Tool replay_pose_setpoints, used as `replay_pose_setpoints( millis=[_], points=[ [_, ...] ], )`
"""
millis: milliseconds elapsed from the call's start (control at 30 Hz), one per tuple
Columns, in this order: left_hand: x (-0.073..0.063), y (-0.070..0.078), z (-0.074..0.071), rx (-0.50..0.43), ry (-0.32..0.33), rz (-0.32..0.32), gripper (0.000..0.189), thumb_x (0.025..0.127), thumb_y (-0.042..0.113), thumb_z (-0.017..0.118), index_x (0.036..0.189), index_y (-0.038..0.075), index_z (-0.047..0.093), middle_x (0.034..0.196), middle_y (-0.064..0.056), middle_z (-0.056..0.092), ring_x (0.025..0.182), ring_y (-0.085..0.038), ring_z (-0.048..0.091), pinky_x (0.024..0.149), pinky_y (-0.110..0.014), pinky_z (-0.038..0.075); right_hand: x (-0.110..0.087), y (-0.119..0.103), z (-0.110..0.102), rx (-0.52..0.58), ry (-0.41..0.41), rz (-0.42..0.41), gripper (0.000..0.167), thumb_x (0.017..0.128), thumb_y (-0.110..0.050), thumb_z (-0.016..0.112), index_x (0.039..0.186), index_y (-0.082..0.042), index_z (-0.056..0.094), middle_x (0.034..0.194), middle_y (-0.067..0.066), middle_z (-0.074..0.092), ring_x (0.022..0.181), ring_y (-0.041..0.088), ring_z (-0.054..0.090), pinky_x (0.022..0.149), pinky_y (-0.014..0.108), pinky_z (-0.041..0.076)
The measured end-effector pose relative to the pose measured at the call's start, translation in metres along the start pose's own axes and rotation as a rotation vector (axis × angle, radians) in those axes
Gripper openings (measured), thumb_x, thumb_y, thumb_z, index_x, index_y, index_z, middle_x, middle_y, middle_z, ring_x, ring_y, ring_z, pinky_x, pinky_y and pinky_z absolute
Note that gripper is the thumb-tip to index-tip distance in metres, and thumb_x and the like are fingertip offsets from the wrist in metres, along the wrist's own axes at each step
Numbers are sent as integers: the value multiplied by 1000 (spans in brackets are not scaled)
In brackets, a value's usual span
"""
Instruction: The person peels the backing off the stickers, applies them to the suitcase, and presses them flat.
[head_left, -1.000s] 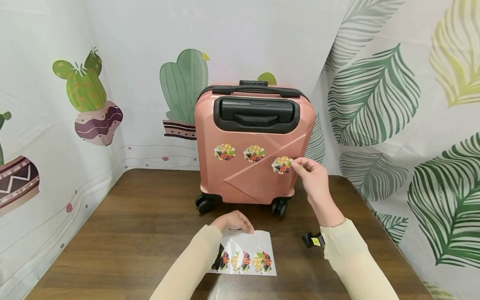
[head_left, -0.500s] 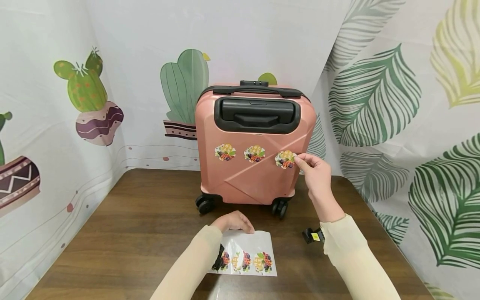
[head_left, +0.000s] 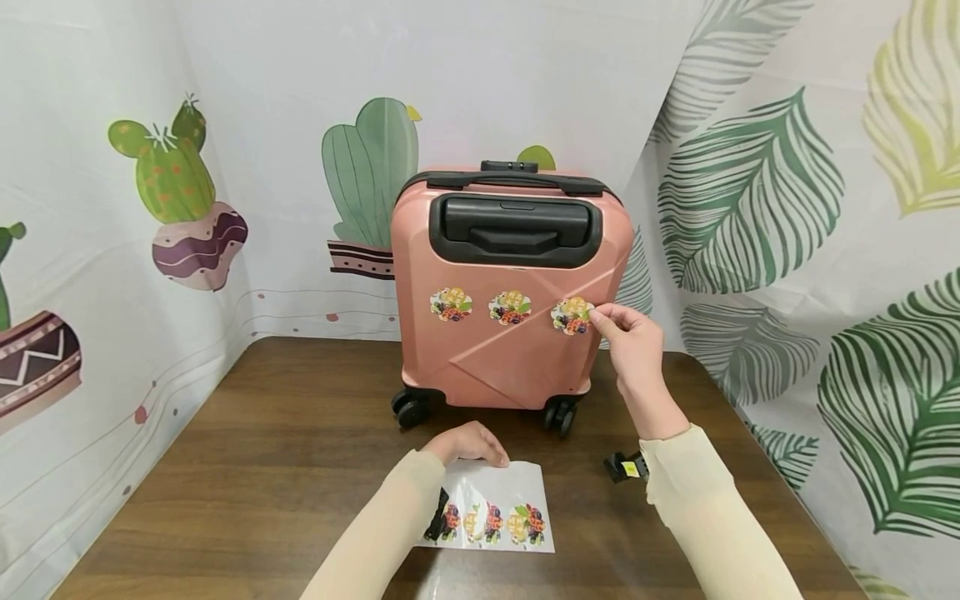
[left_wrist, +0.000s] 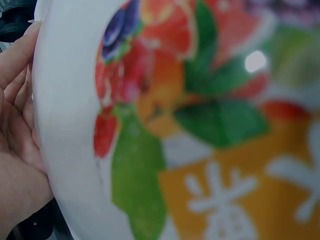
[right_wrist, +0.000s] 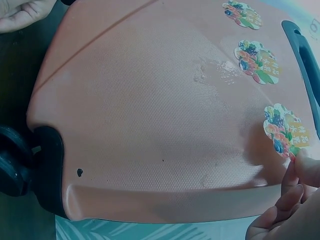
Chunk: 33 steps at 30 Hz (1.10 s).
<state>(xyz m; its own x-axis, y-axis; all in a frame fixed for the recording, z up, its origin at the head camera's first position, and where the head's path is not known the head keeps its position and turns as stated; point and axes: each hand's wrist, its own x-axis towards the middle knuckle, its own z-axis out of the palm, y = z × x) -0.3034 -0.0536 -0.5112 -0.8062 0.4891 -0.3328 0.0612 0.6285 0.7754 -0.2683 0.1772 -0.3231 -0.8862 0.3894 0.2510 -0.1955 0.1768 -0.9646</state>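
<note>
A pink hard-shell suitcase (head_left: 491, 367) stands upright on its black wheels. Two round fruit-print stickers, the left sticker (head_left: 451, 305) and the middle sticker (head_left: 510, 308), lie flat on its front. My right hand (head_left: 633, 337) pinches a third fruit sticker (head_left: 572, 317) by its right edge, level with that row; in the right wrist view this sticker (right_wrist: 284, 131) overlaps the shell and casts a shadow there. Low in front, my left hand (head_left: 468, 443) holds the top edge of a white sticker sheet (head_left: 506, 482), its fingers partly behind the sheet. Several fruit stickers show along the sheet's lower part.
The brown wooden table (head_left: 285, 467) carries everything. Black straps with a small device (head_left: 626, 469) show beside the right sleeve. Behind and to both sides hangs a white curtain (head_left: 285, 67) printed with cacti and leaves.
My right hand has moved the third sticker slightly up and to the right, into line with the other two. The left hand and the sheet have stayed in place.
</note>
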Motion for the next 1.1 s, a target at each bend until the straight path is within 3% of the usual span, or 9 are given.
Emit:
replay_pose_setpoints(
  millis=[100, 367, 633, 1100],
  points=[
    [0, 0, 0, -9, -3, -1, 18, 87, 17, 79, 102, 6, 82, 108, -4, 79, 92, -6, 61, 92, -27, 52, 1, 0, 1, -7, 5, -6, 14, 94, -18, 75, 93, -4, 73, 62, -23, 57, 68, 6, 43, 55, 22, 33],
    [1, -1, -1, -25, -11, 3, 19, 87, 17, 79, 102, 6, 82, 108, -5, 79, 93, -6, 63, 93, -28, 52, 3, 4, 5, 6, 47, -20, 11, 95, -16, 74, 89, -7, 73, 65, -19, 57, 73, 7, 47, 60, 19, 41],
    [1, -2, -1, -48, -14, 2, 19, 87, 16, 79, 102, 5, 81, 107, -5, 79, 90, -6, 62, 90, -26, 52, 5, 11, 9, -5, 88, -102, 21, 94, -13, 74, 97, 7, 72, 62, -21, 54, 70, 4, 48, 60, 16, 41],
    [1, -3, 0, -58, -3, 7, 18, 86, 15, 79, 100, 5, 82, 106, -5, 79, 89, -6, 62, 88, -26, 52, 6, 16, 15, 15, 123, -125, 23, 93, -16, 75, 95, 7, 73, 61, -21, 52, 62, 2, 45, 56, 16, 41]
  ],
)
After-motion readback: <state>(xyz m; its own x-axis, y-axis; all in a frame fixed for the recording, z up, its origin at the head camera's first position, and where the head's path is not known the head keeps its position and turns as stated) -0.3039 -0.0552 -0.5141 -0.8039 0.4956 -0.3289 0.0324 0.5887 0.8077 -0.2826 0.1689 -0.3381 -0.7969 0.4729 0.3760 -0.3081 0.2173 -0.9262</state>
